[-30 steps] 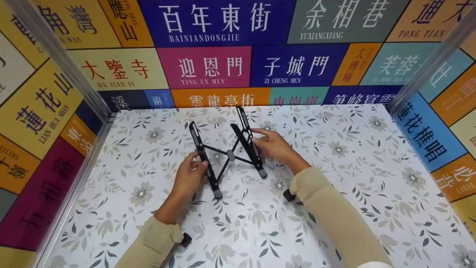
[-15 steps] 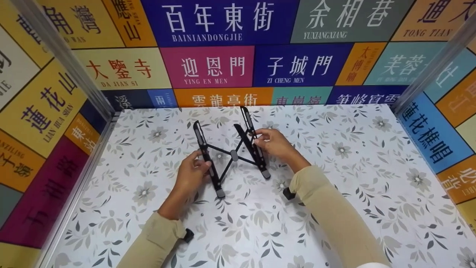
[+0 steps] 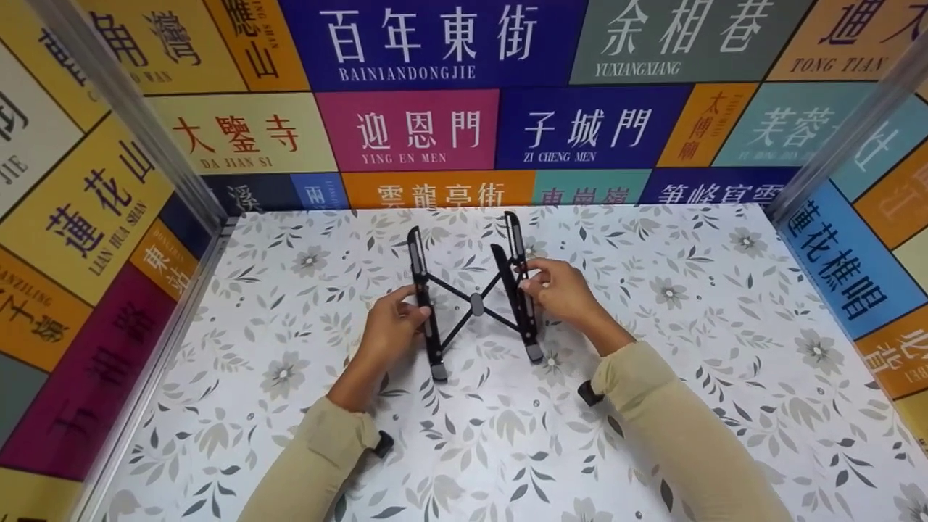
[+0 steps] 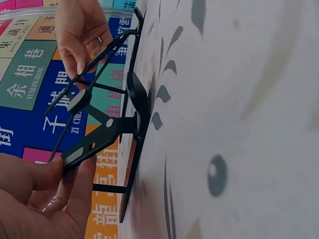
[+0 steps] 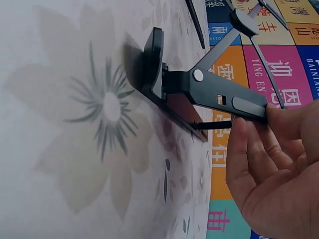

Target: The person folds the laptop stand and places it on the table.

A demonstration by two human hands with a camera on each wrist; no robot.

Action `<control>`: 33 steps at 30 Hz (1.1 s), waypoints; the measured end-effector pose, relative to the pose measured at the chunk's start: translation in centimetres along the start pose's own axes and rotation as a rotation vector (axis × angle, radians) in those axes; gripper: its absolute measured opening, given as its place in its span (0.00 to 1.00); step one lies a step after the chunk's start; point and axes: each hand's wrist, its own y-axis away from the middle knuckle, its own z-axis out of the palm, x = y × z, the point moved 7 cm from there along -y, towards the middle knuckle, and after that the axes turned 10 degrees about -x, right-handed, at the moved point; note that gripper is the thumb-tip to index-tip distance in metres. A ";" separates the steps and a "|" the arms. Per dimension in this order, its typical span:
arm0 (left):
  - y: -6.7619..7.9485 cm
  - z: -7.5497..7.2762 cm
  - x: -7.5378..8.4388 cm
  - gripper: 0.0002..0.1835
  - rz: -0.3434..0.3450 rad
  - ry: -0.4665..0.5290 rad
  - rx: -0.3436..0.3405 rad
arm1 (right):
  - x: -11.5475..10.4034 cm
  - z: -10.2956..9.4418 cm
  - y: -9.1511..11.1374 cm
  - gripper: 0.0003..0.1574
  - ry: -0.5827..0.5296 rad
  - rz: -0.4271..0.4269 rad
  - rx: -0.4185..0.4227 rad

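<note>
A black folding laptop stand (image 3: 476, 304) stands spread on the table, its crossed struts meeting at a grey oval hub. My left hand (image 3: 391, 325) pinches the left side arm between thumb and fingers. On the opposite side my right hand (image 3: 564, 293) pinches the right arm the same way. In the left wrist view, the raised arm (image 4: 89, 144) slopes up from a base rail with an upturned front lip. The right wrist view shows the right arm (image 5: 224, 94) with its grey pad, thumb on top and fingers beneath. The hands partly hide the arm ends.
The table (image 3: 464, 449) has a white cover with grey leaves and flowers. A wall of colourful sign panels (image 3: 406, 130) rises right behind it, with more panels on both sides. Transparent corner strips (image 3: 138, 109) run up where the walls meet.
Both hands have carried the laptop stand to the right. It has turned a little, so its arms now point more straight away from me. Both grips stay the same.
</note>
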 end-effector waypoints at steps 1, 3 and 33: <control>-0.2 0.2 0.1 0.22 0.008 -0.014 -0.004 | 0.1 -0.1 0.3 0.19 0.005 0.000 0.010; -0.5 0.5 0.3 0.22 0.023 -0.051 -0.014 | 0.4 -0.4 0.8 0.19 -0.001 0.010 0.034; -2.1 4.5 1.8 0.20 0.151 -0.214 -0.082 | 3.1 -2.9 5.0 0.18 -0.002 0.010 0.236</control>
